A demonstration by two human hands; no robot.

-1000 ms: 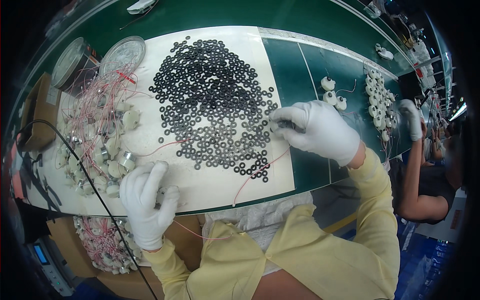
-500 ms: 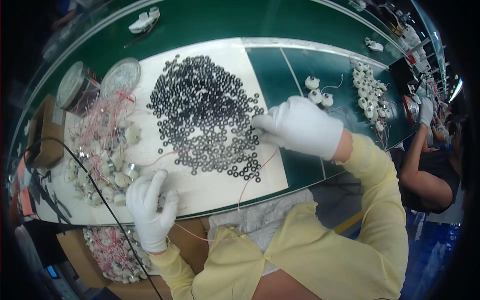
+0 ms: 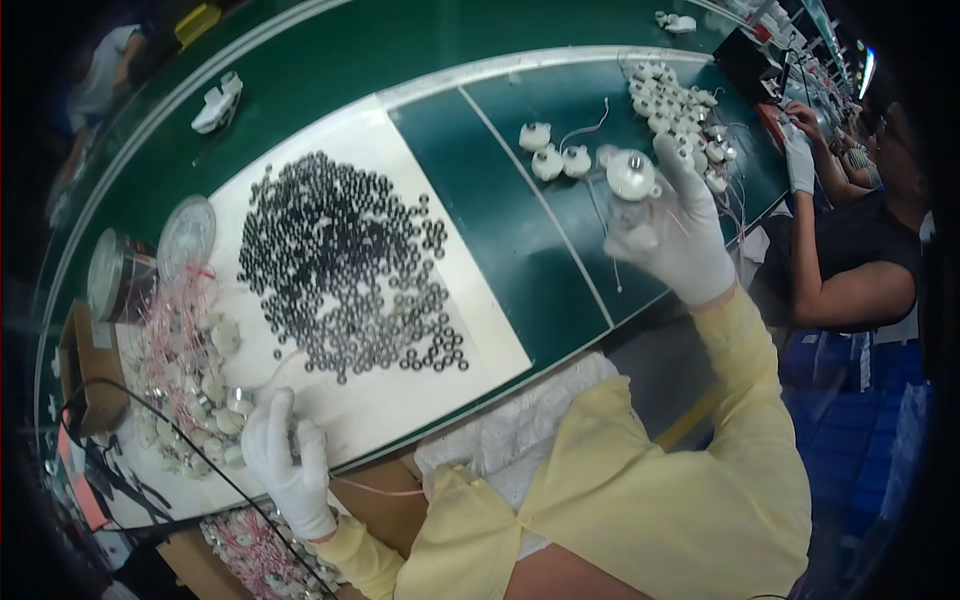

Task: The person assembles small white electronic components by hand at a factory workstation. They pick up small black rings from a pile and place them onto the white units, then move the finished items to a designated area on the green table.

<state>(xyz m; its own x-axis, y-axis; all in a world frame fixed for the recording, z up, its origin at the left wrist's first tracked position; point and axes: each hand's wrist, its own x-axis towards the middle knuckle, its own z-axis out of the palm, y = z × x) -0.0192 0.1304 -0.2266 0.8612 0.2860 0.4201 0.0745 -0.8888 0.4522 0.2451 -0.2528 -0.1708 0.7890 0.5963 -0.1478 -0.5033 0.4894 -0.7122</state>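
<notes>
My right hand (image 3: 675,235), in a white glove, is raised over the green part of the bench. Its thumb and fingers close on a small white motor (image 3: 631,176) with a metal shaft; a thin wire dangles beneath, and the hand is a little blurred. At the bench's front edge, my gloved left hand (image 3: 288,462) is curled round a small wired motor (image 3: 294,432). Only a grey bit of it shows between the fingers, and a pink wire trails from there toward my lap. Black rings (image 3: 340,265) lie heaped and spread on the white board (image 3: 470,310).
Left of the rings lies a heap of wired motors (image 3: 205,385), beside a clear tub (image 3: 120,275), a carton (image 3: 90,365) and pliers (image 3: 125,480). More white motors (image 3: 675,105) sit at the far right. A co-worker (image 3: 860,240) sits to my right. A black cable crosses the left side.
My right hand has moved from the rings to the right, and the white motor in it now shows. The view has turned rightward. My left hand keeps its curled grip at the bench edge.
</notes>
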